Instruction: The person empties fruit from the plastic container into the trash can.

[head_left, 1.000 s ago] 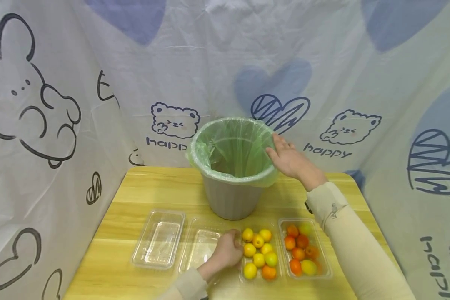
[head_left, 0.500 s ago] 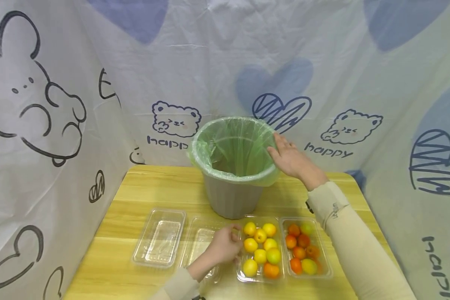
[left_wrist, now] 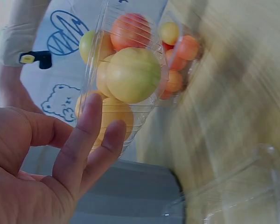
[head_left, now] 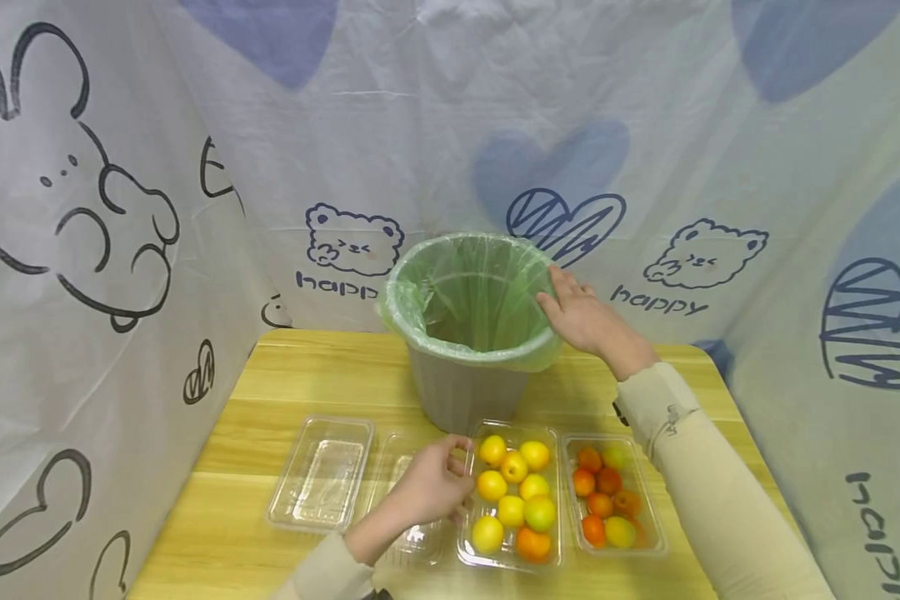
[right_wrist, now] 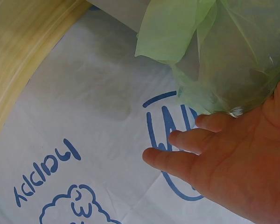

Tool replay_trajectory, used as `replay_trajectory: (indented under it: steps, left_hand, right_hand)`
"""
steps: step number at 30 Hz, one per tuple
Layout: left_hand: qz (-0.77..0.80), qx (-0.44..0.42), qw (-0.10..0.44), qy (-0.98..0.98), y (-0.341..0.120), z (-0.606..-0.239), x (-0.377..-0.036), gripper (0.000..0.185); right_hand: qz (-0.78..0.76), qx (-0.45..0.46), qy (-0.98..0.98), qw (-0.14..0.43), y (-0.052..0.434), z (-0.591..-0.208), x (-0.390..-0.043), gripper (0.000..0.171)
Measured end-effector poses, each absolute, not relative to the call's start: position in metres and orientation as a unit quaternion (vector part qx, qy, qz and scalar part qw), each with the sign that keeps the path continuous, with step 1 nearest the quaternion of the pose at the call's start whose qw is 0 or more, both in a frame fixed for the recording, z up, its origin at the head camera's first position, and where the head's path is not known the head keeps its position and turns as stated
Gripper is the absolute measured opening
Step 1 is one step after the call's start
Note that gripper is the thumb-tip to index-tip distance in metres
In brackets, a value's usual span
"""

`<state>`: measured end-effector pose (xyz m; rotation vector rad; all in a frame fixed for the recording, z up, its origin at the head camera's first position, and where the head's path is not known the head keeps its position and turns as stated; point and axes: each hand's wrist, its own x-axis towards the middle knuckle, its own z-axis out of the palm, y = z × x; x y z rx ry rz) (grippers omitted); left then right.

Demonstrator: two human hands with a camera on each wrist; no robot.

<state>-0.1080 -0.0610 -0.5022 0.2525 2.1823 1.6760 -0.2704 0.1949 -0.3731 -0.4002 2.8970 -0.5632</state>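
Two empty clear trays (head_left: 321, 483) lay near the surface's (head_left: 285, 375) front-left edge; a tray of orange fruit (head_left: 613, 504) sat front-right.

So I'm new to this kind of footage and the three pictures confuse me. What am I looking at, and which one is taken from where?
No machine here: a person wears three cameras. The wide picture comes from the head; the other two from the wrists. On the pale wooden table stand a grey bin with a green plastic liner and four clear plastic trays. The left hand grips the edge of the clear tray of yellow fruit, which tilts up. The right hand rests on the bin's rim. Beside it lie a tray of orange fruit and two empty trays.
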Motion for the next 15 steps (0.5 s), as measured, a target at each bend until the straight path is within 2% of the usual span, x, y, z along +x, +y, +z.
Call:
replay_trajectory:
  steps: [15]
  left_hand:
    - [0.591, 0.129, 0.172, 0.777, -0.070, -0.458, -0.106, 0.057]
  right_hand:
    - [-0.186, -0.130, 0.970, 0.087, 0.195, -0.372, -0.270, 0.078]
